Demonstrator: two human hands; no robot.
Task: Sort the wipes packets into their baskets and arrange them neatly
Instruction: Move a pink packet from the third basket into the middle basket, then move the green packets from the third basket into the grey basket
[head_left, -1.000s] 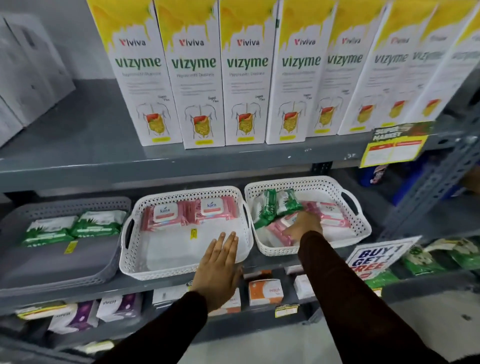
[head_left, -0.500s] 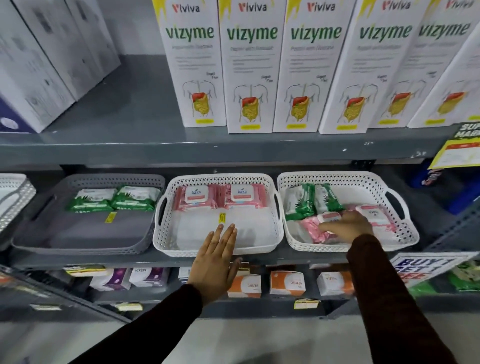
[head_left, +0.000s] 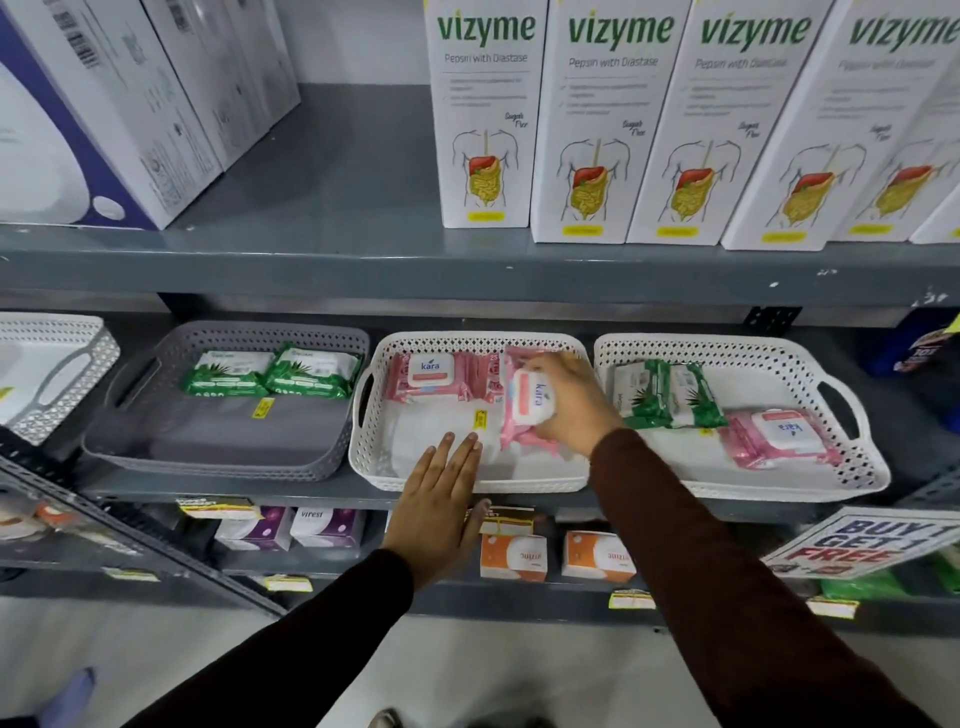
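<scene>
My right hand (head_left: 574, 402) grips a pink Kara wipes packet (head_left: 527, 410), tilted on edge over the right side of the middle white basket (head_left: 467, 480). Two more pink packets (head_left: 431, 376) lie flat at that basket's back. My left hand (head_left: 441, 499) rests flat and open on the basket's front rim. The right white basket (head_left: 810, 486) holds green wipes packets (head_left: 670, 395) and one pink packet (head_left: 779, 436). A grey basket (head_left: 208, 457) on the left holds two green packets (head_left: 270, 371) at its back.
Tall white Vizyme boxes (head_left: 587, 124) stand on the shelf above. Another white basket (head_left: 47, 374) is cut off at the far left. Small orange and purple boxes (head_left: 514, 556) fill the shelf below. A "Buy 1 Get 1 Free" sign (head_left: 857, 540) hangs at the lower right.
My right hand has lifted a pink packet out of the right basket and carried it left over the middle basket. The left hand has stayed on the middle basket's front rim.
</scene>
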